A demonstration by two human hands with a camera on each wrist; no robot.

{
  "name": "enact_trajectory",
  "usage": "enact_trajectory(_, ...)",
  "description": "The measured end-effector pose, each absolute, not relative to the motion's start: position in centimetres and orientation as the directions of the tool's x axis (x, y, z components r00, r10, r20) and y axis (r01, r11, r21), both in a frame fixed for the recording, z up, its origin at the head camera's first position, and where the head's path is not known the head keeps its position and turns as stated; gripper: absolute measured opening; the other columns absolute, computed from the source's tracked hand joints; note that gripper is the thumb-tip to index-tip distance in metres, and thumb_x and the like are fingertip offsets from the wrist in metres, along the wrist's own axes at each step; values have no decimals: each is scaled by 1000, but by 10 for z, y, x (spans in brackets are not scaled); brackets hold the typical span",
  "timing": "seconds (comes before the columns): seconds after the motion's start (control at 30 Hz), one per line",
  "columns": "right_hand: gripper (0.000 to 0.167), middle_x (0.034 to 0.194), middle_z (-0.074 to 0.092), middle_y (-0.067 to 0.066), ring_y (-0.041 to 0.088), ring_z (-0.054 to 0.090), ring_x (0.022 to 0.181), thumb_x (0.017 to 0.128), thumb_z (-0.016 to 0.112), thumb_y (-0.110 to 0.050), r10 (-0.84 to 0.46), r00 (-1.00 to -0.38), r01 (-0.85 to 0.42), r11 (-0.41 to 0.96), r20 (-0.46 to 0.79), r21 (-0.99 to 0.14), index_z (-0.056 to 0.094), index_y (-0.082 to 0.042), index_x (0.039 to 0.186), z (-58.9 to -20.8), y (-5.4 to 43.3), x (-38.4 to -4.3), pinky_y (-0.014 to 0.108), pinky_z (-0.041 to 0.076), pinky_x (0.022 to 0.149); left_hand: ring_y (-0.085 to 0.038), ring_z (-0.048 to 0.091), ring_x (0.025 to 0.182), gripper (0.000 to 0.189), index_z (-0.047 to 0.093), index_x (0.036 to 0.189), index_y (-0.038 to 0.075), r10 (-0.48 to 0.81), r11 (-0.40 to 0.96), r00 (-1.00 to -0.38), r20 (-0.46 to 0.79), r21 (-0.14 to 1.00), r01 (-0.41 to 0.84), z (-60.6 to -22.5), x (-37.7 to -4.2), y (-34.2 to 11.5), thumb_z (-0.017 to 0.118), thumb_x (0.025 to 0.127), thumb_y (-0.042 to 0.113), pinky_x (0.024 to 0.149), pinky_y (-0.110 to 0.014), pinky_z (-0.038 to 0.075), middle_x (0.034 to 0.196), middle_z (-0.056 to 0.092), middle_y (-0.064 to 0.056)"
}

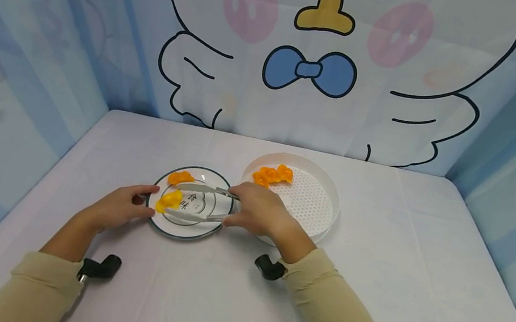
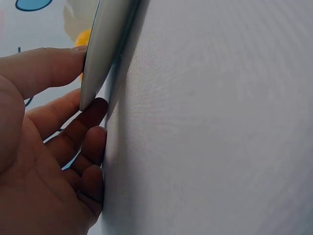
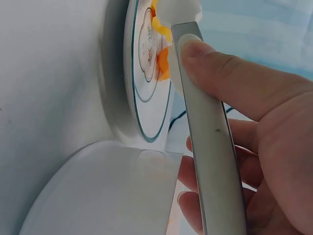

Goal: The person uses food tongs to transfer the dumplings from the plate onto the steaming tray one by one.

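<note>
- Yellow and soft-looking, one piece (image 1: 170, 200) lies on the plate (image 1: 188, 231) between the parted tips of the tongs (image 1: 198, 218); I can't tell if they touch it.
- My left hand (image 1: 120, 206) holds the plate's edge between thumb and fingers, probably to steady it.
- My right hand (image 1: 260, 207) grips the tongs loosely, apparently leaving room around the piece.
- The tray (image 1: 307, 204), bearing orange lumps (image 1: 268, 176), sits beside the plate, seemingly for a short reach.

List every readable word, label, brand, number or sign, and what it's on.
Plate: dark character-like marks near the centre, too small and blurred to read.
No legible text on the tongs, white round tray or cartoon backdrop.
</note>
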State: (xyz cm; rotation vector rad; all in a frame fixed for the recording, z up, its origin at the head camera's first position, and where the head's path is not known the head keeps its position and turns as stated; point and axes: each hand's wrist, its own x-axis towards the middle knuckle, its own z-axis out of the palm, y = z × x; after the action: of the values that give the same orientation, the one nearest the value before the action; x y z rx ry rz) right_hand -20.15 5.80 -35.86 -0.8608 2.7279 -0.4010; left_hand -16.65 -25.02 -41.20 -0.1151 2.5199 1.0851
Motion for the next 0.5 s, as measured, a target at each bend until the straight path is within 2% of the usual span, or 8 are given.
enact_trajectory(0.27,69,142,55,6,22,50,128,88,76,-44,-586,-790,-531,801,-182,-277,54,-11,144,-362,53,-203,40,41,105,-41,41,124,68,40,153,6,89,693,-923,-375,688,-213,-412,-165,-249,68,94,26,104,-55,39,146,40,-29)
enact_trajectory(0.5,66,140,56,6,22,52,126,89,75,-43,-584,-791,-528,802,-181,-279,55,-12,144,-364,52,-205,41,43,103,-42,40,126,68,39,153,7,89,691,-920,-381,689,-219,-413,-167,-250,67,94,27,104,-55,39,146,39,-29)
